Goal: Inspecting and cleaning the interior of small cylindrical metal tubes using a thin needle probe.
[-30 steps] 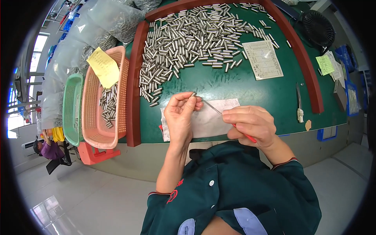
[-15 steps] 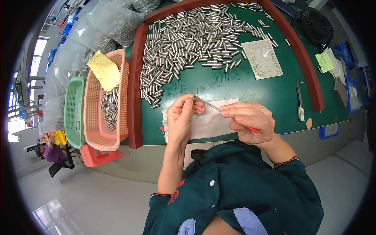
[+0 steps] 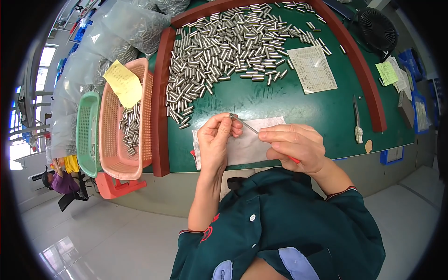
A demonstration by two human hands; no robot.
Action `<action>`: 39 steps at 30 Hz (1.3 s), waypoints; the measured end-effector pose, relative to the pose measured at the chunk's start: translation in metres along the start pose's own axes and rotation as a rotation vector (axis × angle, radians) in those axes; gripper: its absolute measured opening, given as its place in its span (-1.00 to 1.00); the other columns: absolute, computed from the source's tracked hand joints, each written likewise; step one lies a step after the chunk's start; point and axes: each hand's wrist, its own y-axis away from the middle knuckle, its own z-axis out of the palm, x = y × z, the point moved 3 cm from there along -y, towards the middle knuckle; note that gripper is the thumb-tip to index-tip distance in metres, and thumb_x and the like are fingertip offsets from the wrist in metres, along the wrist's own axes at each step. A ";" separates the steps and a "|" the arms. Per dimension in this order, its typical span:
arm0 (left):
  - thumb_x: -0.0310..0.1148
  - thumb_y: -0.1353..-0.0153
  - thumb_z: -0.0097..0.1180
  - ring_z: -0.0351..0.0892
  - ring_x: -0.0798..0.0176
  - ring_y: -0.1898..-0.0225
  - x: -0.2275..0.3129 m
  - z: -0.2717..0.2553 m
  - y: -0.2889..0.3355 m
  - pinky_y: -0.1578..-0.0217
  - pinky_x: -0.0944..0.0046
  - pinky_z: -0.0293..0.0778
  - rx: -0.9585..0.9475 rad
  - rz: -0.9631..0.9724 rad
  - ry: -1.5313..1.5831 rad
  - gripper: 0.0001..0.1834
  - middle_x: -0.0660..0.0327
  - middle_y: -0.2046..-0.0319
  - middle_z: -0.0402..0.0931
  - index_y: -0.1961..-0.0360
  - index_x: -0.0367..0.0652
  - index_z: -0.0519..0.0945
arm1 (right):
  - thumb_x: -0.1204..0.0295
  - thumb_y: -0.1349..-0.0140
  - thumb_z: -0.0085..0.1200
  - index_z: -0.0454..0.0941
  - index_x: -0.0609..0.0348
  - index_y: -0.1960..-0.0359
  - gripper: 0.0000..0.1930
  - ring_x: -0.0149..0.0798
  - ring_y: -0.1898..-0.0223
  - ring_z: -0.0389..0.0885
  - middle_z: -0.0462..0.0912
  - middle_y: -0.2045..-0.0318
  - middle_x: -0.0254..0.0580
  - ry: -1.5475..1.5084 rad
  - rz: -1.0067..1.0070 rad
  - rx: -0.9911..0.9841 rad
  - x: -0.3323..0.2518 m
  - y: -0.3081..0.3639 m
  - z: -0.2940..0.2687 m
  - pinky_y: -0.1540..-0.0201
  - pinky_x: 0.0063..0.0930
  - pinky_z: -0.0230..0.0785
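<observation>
My left hand pinches a small metal cylinder between thumb and fingertips, above a pale cloth. In my right hand is a thin tool with a metal shaft and a red handle, whose red end shows below the fingers. The shaft slants up and left to the cylinder. Whether its tip is inside the cylinder or only against it, I cannot tell. Beyond my hands, many similar metal cylinders lie heaped on the green table.
Red-brown rails border the work area. Left of them stand a pink basket holding cylinders and a yellow paper, a green basket and filled plastic bags. Toward the right are a printed sheet, a knife-like tool and a black fan.
My right hand has shifted slightly left with the red-handled tool, bringing its fingers closer to the cylinder. The tool's red end now sits a little lower and further left. My left hand has barely moved.
</observation>
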 end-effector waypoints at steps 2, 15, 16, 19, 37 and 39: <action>-0.41 -0.22 -0.03 0.46 0.40 0.50 -0.001 -0.001 -0.001 0.43 0.44 0.37 0.010 -0.007 0.050 -0.81 0.15 0.49 0.52 0.29 -0.35 0.50 | 0.43 -0.07 0.12 0.35 0.18 0.22 -0.73 -0.10 0.36 0.64 0.61 0.37 -0.10 0.024 0.014 -0.065 0.001 0.000 0.001 0.43 -0.41 0.52; -0.41 -0.21 -0.01 0.44 0.40 0.49 0.001 -0.001 0.001 0.40 0.42 0.35 0.022 -0.020 0.142 -0.82 0.17 0.47 0.51 0.26 -0.31 0.50 | 0.46 -0.15 0.01 0.33 0.22 0.20 -0.79 -0.08 0.37 0.63 0.60 0.35 -0.05 -0.032 -0.051 -0.019 0.001 0.002 0.000 0.41 -0.36 0.53; -0.41 -0.21 -0.01 0.43 0.40 0.49 0.000 -0.002 0.001 0.40 0.43 0.34 0.024 -0.022 0.153 -0.83 0.18 0.47 0.51 0.26 -0.31 0.50 | 0.45 -0.16 0.01 0.33 0.21 0.21 -0.79 -0.08 0.36 0.63 0.60 0.35 -0.05 0.011 -0.037 -0.046 0.000 0.000 0.001 0.41 -0.36 0.53; -0.42 -0.21 -0.01 0.43 0.41 0.48 0.003 0.002 0.001 0.40 0.43 0.34 0.039 -0.016 0.194 -0.84 0.19 0.47 0.50 0.26 -0.31 0.50 | 0.48 0.03 0.15 0.37 0.25 0.24 -0.70 -0.10 0.36 0.62 0.59 0.32 -0.05 0.000 -0.079 0.019 0.004 0.006 0.002 0.41 -0.43 0.51; -0.59 -0.12 0.02 0.44 0.43 0.44 0.025 0.004 0.012 0.38 0.47 0.38 0.153 0.215 -0.260 -0.85 0.22 0.41 0.49 0.26 -0.37 0.50 | 0.46 -0.22 -0.08 0.23 0.20 0.12 -0.77 -0.09 0.38 0.62 0.59 0.38 0.00 0.023 0.000 0.144 0.005 0.011 -0.008 0.36 -0.35 0.48; -0.63 -0.05 0.06 0.42 0.40 0.49 0.042 0.004 0.021 0.46 0.45 0.35 0.182 0.473 -0.664 -0.90 0.18 0.46 0.49 0.36 -0.35 0.52 | 0.50 -0.09 0.10 0.30 0.23 0.23 -0.74 -0.10 0.40 0.63 0.60 0.41 -0.06 0.024 -0.028 0.210 0.007 0.010 -0.009 0.46 -0.44 0.49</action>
